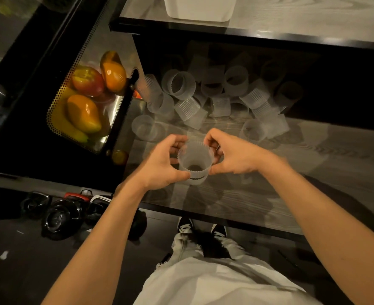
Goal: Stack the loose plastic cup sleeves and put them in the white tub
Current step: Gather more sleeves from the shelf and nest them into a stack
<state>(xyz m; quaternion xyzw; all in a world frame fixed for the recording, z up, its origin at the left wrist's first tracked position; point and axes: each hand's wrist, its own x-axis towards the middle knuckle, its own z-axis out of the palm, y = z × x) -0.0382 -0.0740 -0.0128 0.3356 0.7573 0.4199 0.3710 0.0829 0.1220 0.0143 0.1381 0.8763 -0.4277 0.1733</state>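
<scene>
Dim room, glass-topped wood-grain counter [269, 194] with a raised shelf [302, 23] along its back edge. Left hand [159, 164] and right hand [236, 155] both grip a short stack of sleeves [195, 159] near the middle of the counter, towards its front edge. Left fingers and thumb curl round the stack's left side, and the right thumb and fingers pinch its right side. The stack looks like two ribbed clear sleeves nested, open end up. Whether it touches the glass, cannot tell. A pile of loose sleeves [214, 93] lies tumbled at the back of the counter, under the shelf edge. The white tub [199, 7] sits on the shelf, cut off by the top of the view. A perforated tray [54, 100] off the counter's left edge holds a mango [84, 113] and an apple [88, 81]. Metal bowls [56, 216] are on the floor, lower left.
</scene>
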